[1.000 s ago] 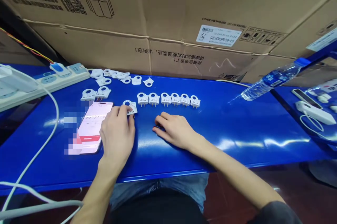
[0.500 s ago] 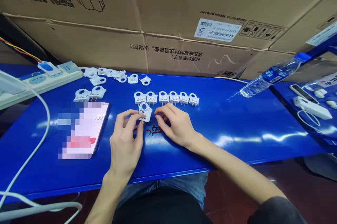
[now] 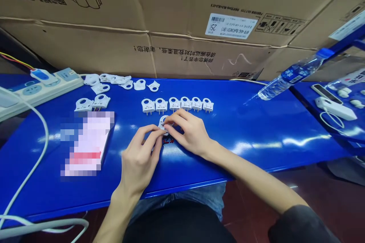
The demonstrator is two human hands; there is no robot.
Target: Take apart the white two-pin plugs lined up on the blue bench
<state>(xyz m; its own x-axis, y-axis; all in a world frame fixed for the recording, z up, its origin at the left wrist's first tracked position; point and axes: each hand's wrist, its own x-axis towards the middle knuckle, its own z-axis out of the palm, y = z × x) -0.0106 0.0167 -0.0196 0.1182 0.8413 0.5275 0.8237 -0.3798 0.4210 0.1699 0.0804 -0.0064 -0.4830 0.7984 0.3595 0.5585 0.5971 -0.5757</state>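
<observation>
A white plug-shaped piece (image 3: 163,120) with a round hole is gripped at its lower edge by my left hand (image 3: 142,152). The fingertips of my right hand (image 3: 190,132) are pinched at the front of that piece; what they hold, if anything, is too small to tell. Small red and black parts (image 3: 168,141) lie on the blue table just below, partly hidden by my fingers. Behind my hands stands a row of several similar white pieces (image 3: 175,104) with metal prongs pointing toward me.
On the left are a phone (image 3: 88,140), two white pieces (image 3: 101,101), more white casings (image 3: 139,84), a power strip (image 3: 42,89) and white cables. A cardboard box (image 3: 176,18) backs the blue table (image 3: 242,132). At right are a bottle (image 3: 295,74) and a white device (image 3: 335,108).
My left hand has moved right with the white piece. My right fingertips, apart from it before, now meet it. The camera view has shifted slightly.
</observation>
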